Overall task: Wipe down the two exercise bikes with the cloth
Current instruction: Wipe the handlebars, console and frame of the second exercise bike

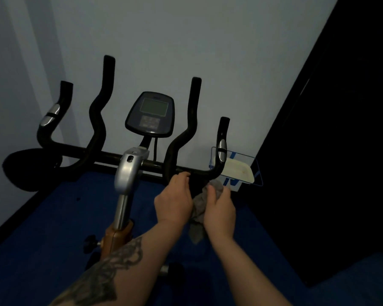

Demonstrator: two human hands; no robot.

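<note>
A tattooed left forearm (111, 268) comes up from the bottom edge, and a bare right forearm (245, 266) runs up alongside it, both reaching toward the handlebar of the exercise bike (128, 166).

The left hand (174, 200) sits at the black crossbar (111, 156), just where the inner right-hand bar rises. Its fingers are curled over the bar, the fingertips (184, 174) touching or wrapping the tube; from behind the knuckles I can't tell how tightly they close.

The right hand (219, 208) is just beside it, a little to the right. Its fingers are bunched together around the grey cloth (200, 208), with the thumb pressed across the fabric. The cloth is crumpled in that grip: a wad pokes out above the fingers right under the crossbar near the outer grip (222, 140), and a loose tail hangs down between the two wrists. Whether the top of the cloth actually touches the bar I can't make out in this dim light.

The console (152, 113) stands at the middle of the bars with its screen dark. Behind the right grip, against the pale wall (230, 51), a blue wire rack (255, 171) holds a pale tray (239, 171). The floor (53, 217) is blue.
</note>
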